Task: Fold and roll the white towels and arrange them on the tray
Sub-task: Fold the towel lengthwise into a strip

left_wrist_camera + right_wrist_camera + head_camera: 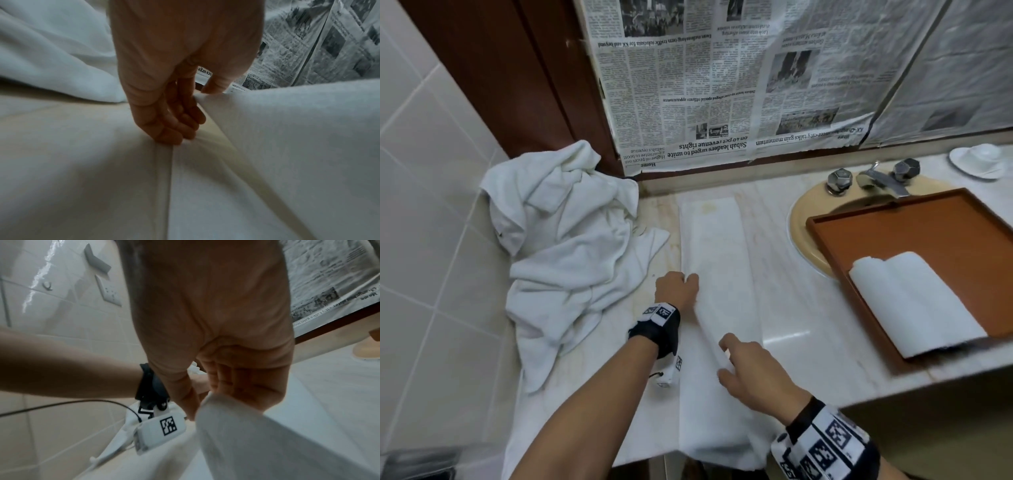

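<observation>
I stand at a pale marble counter (784,260) with both forearms reaching forward and down over a long white towel (717,246) laid out flat in a strip away from me, its near end hanging over the counter's front edge.

My left hand (677,287) sits farther out, on the strip's left edge, knuckles up and wrist bent down. In the left wrist view its fingers (174,128) curl together under a lifted flap while the thumb (216,86) presses on top, so I am pinching the cloth.

My right hand (751,371) is closer to my body, palm down, angled leftward. In the right wrist view the thumb and curled fingers (242,386) are clamped on a raised fold of the same towel.

To the left lies a crumpled pile of white towels (565,246) against the tiled wall. To the right, a brown tray (914,219) rests partly over the sink (804,219), with one rolled towel (914,305) lying in its near corner. Newspaper (722,78) covers the wall behind.
</observation>
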